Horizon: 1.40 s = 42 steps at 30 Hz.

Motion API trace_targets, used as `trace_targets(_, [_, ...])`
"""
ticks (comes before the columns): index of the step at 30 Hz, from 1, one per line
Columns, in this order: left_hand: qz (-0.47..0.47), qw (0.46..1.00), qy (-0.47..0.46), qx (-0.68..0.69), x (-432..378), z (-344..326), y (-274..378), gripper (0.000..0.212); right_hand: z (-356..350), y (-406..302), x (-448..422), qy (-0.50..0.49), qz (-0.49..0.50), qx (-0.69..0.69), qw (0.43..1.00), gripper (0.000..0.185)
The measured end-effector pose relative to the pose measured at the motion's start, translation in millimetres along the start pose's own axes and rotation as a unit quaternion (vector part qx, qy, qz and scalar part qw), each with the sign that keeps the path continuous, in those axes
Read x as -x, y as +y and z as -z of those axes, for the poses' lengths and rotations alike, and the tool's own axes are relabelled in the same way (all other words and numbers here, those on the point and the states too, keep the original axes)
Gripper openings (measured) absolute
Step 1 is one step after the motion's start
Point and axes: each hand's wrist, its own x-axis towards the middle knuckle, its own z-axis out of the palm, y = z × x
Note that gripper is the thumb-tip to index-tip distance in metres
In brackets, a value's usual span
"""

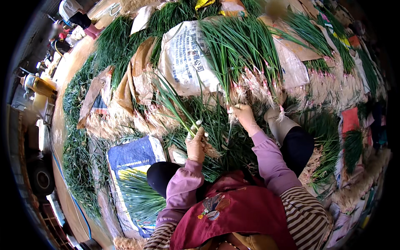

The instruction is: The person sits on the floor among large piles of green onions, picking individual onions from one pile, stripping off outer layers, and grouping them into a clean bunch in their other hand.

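My left hand [195, 148] is closed around a few scallions [178, 104] near their white bases. Their green leaves point up and to the left, and pale roots hang below the fingers. To the right, my right hand [245, 116] pinches a scallion stalk [227, 90] just above its roots. That stalk lies at the left edge of a spread bunch of scallions [247, 47] with pinkish bulbs, resting on a white woven sack [187, 59] that bears writing. Loose green leaves [231, 150] cover the ground between my knees.
More rooted scallion bundles [140, 122] lie at the left under brown sacking [140, 75]. A blue and white sack [134, 156] carries another bundle [140, 193] beside my left knee. Further bundles [331, 81] lie at the right. A person [75, 15] stands far off; a wheel [42, 178] is at far left.
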Motion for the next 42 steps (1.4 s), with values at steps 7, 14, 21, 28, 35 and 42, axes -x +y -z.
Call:
trace_targets(7, [0.115,0.988,-0.065,-0.077,6,-19,12,0.027,-18,-5,63,-0.229,0.014,-0.129,0.965,0.017])
trace_targets(14, [0.075,0.987,-0.112,-0.090,-3,-6,-19,0.009,-26,2,51,-0.101,-0.055,-0.115,0.987,0.032])
trace_targets(21, [0.055,0.992,-0.090,-0.064,8,-4,-19,0.007,-57,2,42,-0.082,-0.128,-0.334,0.930,0.020])
trace_targets(28, [-0.032,0.994,-0.061,-0.079,3,1,-25,0.009,-52,71,52,-0.327,0.046,0.547,0.769,0.029])
trace_targets(35, [-0.024,0.990,-0.079,-0.113,6,1,-23,0.010,-16,-6,49,-0.144,-0.051,0.106,0.983,0.030])
trace_targets(42, [-0.063,0.973,-0.052,-0.217,6,5,-39,0.009,-46,-11,35,-0.024,-0.061,-0.097,0.993,0.017])
